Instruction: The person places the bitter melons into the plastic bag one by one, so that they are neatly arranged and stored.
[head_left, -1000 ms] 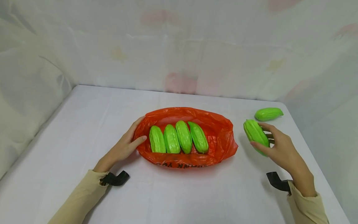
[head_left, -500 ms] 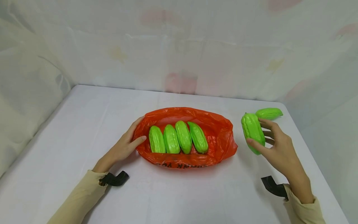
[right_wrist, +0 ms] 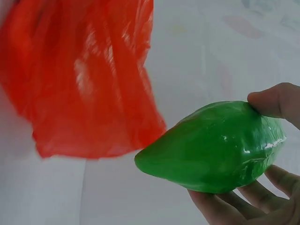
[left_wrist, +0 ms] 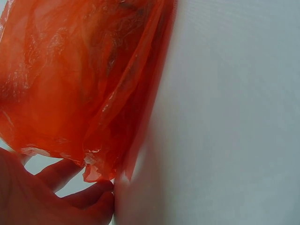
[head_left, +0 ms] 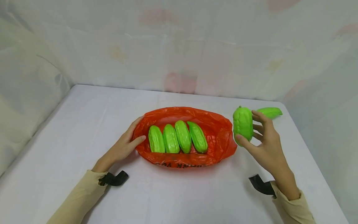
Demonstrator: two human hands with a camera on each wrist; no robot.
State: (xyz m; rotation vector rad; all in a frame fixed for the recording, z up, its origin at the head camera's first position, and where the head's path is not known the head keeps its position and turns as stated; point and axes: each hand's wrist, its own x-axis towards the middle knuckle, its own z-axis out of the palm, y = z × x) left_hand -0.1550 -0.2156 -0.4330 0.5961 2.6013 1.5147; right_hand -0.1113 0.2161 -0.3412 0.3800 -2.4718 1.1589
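Note:
My right hand (head_left: 268,151) grips a green bitter melon (head_left: 242,123) between thumb and fingers, holding it up beside the right end of a red plastic bag (head_left: 225,147). In the right wrist view the tapered end of the held bitter melon (right_wrist: 211,145) points toward the bag (right_wrist: 89,84). The bag's mouth gapes wide, showing several bitter melons (head_left: 183,137) lined up side by side inside. At the bag's left end, my left hand (head_left: 121,147) holds its edge, thumb over the rim and fingers along the outer side.
Another green bitter melon (head_left: 270,112) lies at the back right of the white table (head_left: 179,199), partly behind my right hand's fingers. Pale fabric (head_left: 117,56) hangs behind the table and along both sides. Black curved pieces (head_left: 114,179) sit at both wrists.
My right hand has carried the bitter melon left and away from me, turning it more upright, up to the bag's right end. The left hand and bag stay in place.

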